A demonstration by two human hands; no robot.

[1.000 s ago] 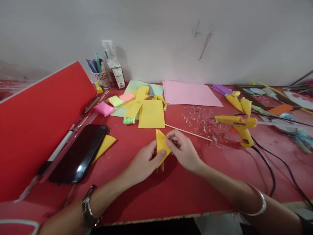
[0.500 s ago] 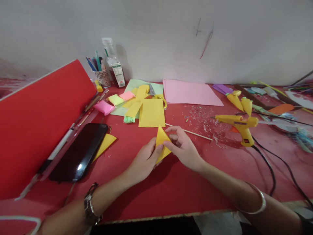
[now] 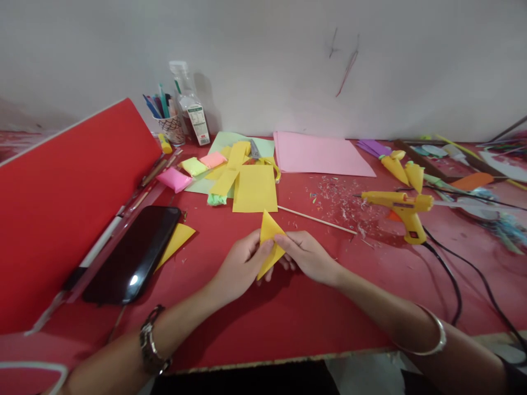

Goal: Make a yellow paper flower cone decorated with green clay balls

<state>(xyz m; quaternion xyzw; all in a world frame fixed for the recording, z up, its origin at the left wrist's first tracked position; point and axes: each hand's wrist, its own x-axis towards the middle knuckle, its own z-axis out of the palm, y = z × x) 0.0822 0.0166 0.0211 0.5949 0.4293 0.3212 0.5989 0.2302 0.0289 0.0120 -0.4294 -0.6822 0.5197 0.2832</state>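
Observation:
Both my hands meet over the middle of the red table (image 3: pixel 313 323), pinching a small folded yellow paper piece (image 3: pixel 269 241) shaped like a pointed triangle. My left hand (image 3: pixel 241 266) grips its left side with thumb on top. My right hand (image 3: pixel 309 255) pinches its right edge, fingers closed. The paper is tilted, one tip pointing up, the other down toward me.
A black phone (image 3: pixel 134 260) and a yellow scrap (image 3: pixel 177 241) lie left, beside a leaning red board (image 3: pixel 69 203). Yellow sheets (image 3: pixel 255 189), clay packets, a pink paper stack (image 3: pixel 321 153), a thin wooden stick (image 3: pixel 317 219) and a yellow glue gun (image 3: pixel 405 208) with black cable lie beyond and right.
My right hand's fingers have closed down onto the yellow paper and the piece has been turned and folded narrower between both hands. Everything else on the table stays put.

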